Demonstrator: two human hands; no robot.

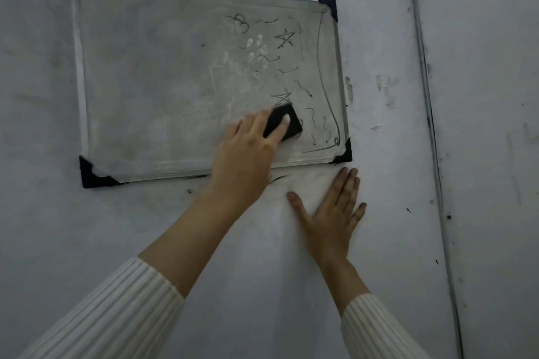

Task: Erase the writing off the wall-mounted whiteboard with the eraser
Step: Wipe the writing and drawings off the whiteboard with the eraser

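Observation:
A whiteboard (151, 81) with a silver frame and black corner caps hangs tilted on the wall. Its left half is smudged grey with no marks. Squiggles, stars and a wavy border line (320, 67) fill its right part. My left hand (248, 148) grips a black eraser (284, 122) and holds it against the board's lower right area, over part of the writing. My right hand (332, 213) lies flat on the wall just below the board's lower right corner, fingers straight and spread.
The wall (87, 227) is pale and scuffed, with dark spots and a smear under the board. A vertical dark seam or conduit (431, 125) runs down the wall to the right of the board.

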